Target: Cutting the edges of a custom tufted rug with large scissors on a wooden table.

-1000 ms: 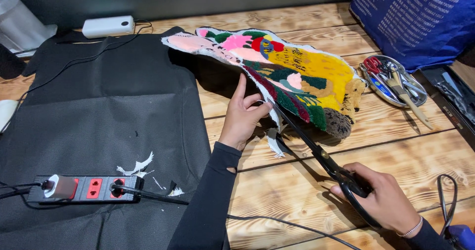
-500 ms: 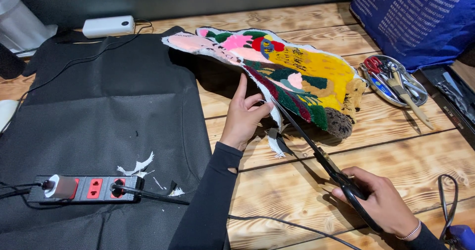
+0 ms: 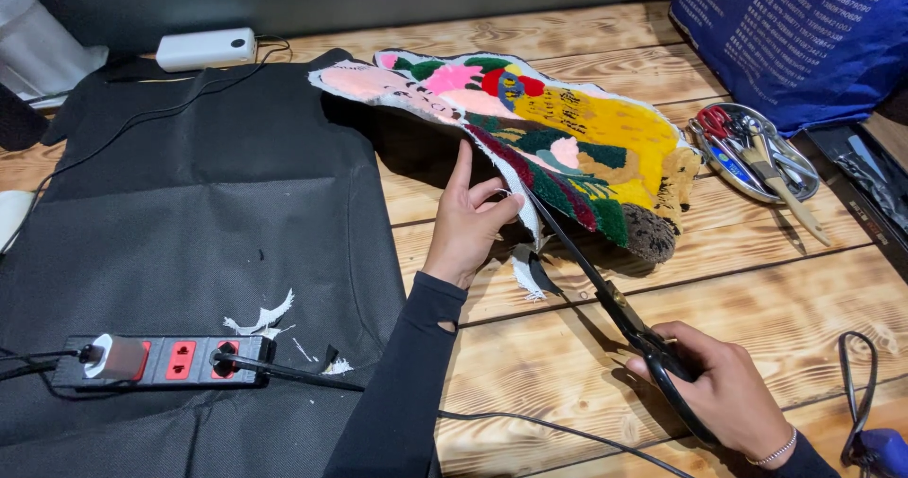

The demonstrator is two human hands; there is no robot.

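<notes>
Head view — steeply down (close) onto table (image 3: 738, 279)

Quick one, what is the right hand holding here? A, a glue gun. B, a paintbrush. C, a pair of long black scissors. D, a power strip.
C: the right hand grips the handles of the long black scissors, whose blades reach up to the edge of the colourful tufted rug that the left hand steadies.
</notes>
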